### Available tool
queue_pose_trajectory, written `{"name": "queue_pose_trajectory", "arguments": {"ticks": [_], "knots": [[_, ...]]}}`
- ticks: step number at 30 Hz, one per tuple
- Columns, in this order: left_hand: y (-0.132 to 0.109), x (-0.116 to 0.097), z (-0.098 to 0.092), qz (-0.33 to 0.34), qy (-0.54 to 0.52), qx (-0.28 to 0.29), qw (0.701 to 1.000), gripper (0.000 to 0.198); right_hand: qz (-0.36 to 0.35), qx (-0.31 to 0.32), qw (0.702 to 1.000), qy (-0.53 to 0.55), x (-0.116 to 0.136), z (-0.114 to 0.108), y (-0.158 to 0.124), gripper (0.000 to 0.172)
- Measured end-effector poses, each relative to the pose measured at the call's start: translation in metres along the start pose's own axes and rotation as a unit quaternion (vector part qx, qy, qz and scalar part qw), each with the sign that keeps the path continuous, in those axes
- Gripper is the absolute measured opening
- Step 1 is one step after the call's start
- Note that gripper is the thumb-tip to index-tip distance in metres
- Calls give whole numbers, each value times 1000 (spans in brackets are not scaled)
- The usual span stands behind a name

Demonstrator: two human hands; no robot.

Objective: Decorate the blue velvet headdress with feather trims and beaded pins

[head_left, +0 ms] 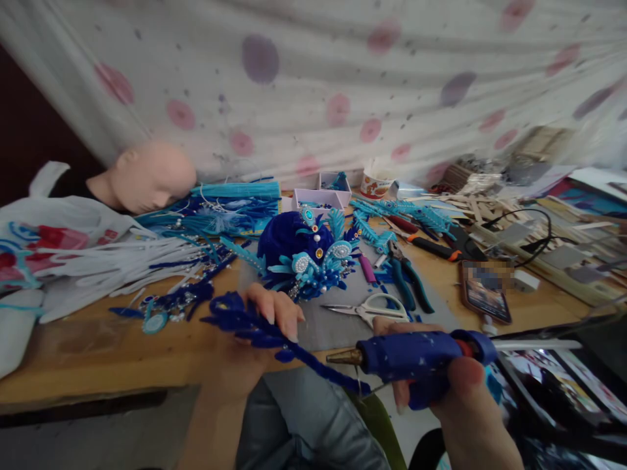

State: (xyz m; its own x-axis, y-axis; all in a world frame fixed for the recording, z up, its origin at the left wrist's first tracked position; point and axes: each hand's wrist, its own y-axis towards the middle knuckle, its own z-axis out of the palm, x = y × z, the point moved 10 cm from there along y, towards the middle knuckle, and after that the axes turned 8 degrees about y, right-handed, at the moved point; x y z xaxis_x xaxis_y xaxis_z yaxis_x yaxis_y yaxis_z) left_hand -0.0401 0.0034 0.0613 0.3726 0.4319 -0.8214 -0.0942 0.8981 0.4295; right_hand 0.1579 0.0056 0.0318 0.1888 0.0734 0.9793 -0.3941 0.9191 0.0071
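Taking the blue headdress (304,254) at the middle of the table (122,356) as my marker, I start far to its left, where a white plastic bag (53,225) lies beside a bald mannequin head (151,175) resting on its side. A bundle of white strips (122,261) spreads out between that head and the headdress.

Just in front of the headdress and a little to its left, I see the left hand (267,312) with its fingers curled down and pinching a dark blue leafy trim (235,316). The trim runs from the table edge down across the hand toward the lap.

In front of the headdress and just to its right, white-handled scissors (372,307) lie flat on the table. Teal-handled pliers (409,277) lie right of the headdress, behind the scissors.

In front of the headdress and to its right, the right hand (460,391) is wrapped tight around the grip of a blue glue gun (416,356). Its brass tip points left, close to the lower end of the trim but not touching it as far as I can tell.

Farther right of the headdress, a phone (484,297) lies face up.
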Motion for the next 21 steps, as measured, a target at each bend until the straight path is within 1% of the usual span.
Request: {"name": "queue_pose_trajectory", "arguments": {"ticks": [3,6,10,12,14,19,21], "knots": [[0,-3,-1,4,35,0,999,34,8,-31,999,7,-3,-6,-4,69],[-1,-4,-1,2,31,11,999,30,6,-56,998,-6,0,-10,-5,68],[-1,-5,1,1,15,33,999,28,19,-28,999,-11,1,-3,-3,67],[-1,-6,1,2,21,33,999,28,40,-31,999,-21,-2,-3,-3,69],[0,-6,-1,3,28,26,999,28,59,-56,996,-25,-5,-7,-4,69],[-1,-8,-5,5,32,6,999,29,72,-121,990,0,-5,-12,-11,70],[0,-10,-7,10,39,-7,999,32,76,-134,988,1,-5,-14,-14,71]]}}
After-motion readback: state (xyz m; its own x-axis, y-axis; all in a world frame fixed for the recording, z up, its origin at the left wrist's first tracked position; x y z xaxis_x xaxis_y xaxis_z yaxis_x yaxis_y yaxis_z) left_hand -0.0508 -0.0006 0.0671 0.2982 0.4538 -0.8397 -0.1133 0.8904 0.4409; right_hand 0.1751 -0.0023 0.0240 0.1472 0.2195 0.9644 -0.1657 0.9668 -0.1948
